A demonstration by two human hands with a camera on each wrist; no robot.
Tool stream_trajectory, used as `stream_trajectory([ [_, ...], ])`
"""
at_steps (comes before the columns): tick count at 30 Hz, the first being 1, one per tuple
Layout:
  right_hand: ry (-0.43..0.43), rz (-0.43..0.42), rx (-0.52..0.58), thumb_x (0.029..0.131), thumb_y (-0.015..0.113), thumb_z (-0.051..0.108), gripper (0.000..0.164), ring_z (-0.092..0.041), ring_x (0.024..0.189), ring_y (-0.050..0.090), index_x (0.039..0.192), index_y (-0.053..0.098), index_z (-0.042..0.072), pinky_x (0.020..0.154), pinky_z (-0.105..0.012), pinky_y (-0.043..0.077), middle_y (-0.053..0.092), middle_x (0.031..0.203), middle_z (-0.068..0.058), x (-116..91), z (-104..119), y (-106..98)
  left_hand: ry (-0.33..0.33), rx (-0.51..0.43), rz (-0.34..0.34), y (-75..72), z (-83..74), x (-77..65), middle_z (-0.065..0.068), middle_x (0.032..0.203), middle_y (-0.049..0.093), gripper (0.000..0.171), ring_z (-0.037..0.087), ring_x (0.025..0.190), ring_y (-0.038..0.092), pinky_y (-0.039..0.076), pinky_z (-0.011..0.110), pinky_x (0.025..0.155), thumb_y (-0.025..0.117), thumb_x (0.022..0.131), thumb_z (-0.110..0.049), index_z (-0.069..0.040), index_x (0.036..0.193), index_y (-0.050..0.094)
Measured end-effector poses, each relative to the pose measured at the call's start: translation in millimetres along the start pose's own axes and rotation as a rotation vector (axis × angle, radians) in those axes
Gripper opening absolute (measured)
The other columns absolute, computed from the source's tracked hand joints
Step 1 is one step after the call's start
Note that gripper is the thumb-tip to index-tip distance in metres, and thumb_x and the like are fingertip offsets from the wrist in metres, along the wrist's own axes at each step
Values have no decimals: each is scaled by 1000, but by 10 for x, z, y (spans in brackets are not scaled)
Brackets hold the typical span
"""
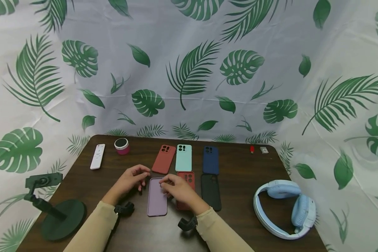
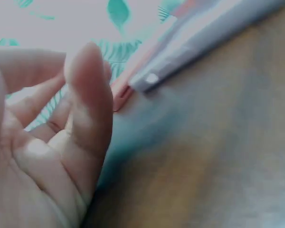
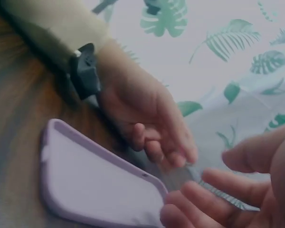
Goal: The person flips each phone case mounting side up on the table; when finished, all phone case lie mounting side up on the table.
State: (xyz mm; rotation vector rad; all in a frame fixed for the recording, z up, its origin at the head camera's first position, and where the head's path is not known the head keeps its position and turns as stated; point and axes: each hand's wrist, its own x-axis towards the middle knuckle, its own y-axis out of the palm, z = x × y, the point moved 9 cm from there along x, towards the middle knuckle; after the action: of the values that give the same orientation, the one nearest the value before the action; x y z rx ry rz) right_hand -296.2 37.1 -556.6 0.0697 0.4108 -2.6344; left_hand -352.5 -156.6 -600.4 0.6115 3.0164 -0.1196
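A lilac phone case point(image 1: 157, 197) lies on the dark wooden table, its hollow inside facing up; in the right wrist view the raised rim of the lilac case point(image 3: 104, 178) shows. Just left of its top end is my left hand point(image 1: 130, 182), fingers loosely curled, nothing visible in them. The left wrist view has the thumb point(image 2: 89, 90) near the fingertips. My right hand point(image 1: 178, 189) hovers over the case's top right corner with bent, relaxed fingers; the right wrist view shows a gap between its thumb and fingers. Part of a red case point(image 1: 189, 177) is hidden beneath that hand.
Behind stand out a coral case point(image 1: 164, 159), a mint case point(image 1: 183, 158) and a navy case point(image 1: 210, 160); a black case point(image 1: 210, 192) lies right. Headphones point(image 1: 285, 210) are far right, a black stand point(image 1: 63, 218) left. A remote point(image 1: 97, 156) and round pink speaker point(image 1: 122, 146) sit back left.
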Motion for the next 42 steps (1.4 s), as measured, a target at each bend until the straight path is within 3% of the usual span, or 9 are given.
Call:
stream_trajectory([
  [3,48,-43,143,103,61,30,34,-35,100,71,128,63,8,85,-44,60,69,116,-20,113,-73,-98,94,-236,-61,-138,-70,12,12,106,64,47,15,77,64,59,30,66,59,104,-20,15,133,45],
  [6,85,-85,269,103,59,29,41,-37,114,66,137,57,5,96,-47,56,65,128,-21,224,-116,-197,224,-406,-87,-242,-165,33,9,106,68,44,18,87,67,60,30,80,52,106,-11,22,133,40],
  [11,106,-110,428,105,56,25,53,-41,134,52,149,42,-1,113,-51,44,50,148,-26,369,-134,-291,298,-486,-55,-241,-207,154,6,113,72,38,20,106,69,58,33,95,46,108,-7,21,134,45],
  [16,112,-127,474,105,55,27,65,-43,146,39,157,28,-1,120,-53,35,37,158,-25,431,-121,-363,257,-451,-78,-181,-177,355,14,126,67,46,22,117,66,53,39,104,49,107,-13,20,139,42],
  [19,114,-128,463,105,54,29,68,-43,147,36,159,24,0,121,-54,31,35,160,-24,441,-144,-387,173,-423,-121,-181,-116,462,24,134,60,51,25,120,64,51,42,107,52,107,-18,18,140,42],
  [24,135,-92,430,105,54,31,71,-41,151,32,161,19,3,123,-53,29,26,165,-22,441,-199,-357,50,-331,-166,-179,-33,540,37,144,45,54,33,127,60,53,36,104,50,108,-22,16,145,39],
  [28,140,-60,422,103,59,34,79,-35,154,26,162,16,4,124,-50,28,17,169,-20,457,-233,-311,53,-232,-213,-171,-26,536,34,145,49,48,36,128,60,56,29,98,53,106,-17,13,143,46],
  [35,127,-41,433,101,61,38,83,-32,154,28,162,15,6,125,-48,27,18,169,-17,468,-269,-283,56,63,-257,-95,-103,522,22,138,62,37,32,120,66,56,24,92,59,103,-16,2,136,60],
  [42,112,-21,440,103,59,35,80,-33,155,25,162,14,4,125,-49,26,15,170,-17,477,-256,-256,38,190,-263,-95,-144,508,17,134,66,35,26,116,68,54,28,94,63,101,-20,-7,133,65],
])
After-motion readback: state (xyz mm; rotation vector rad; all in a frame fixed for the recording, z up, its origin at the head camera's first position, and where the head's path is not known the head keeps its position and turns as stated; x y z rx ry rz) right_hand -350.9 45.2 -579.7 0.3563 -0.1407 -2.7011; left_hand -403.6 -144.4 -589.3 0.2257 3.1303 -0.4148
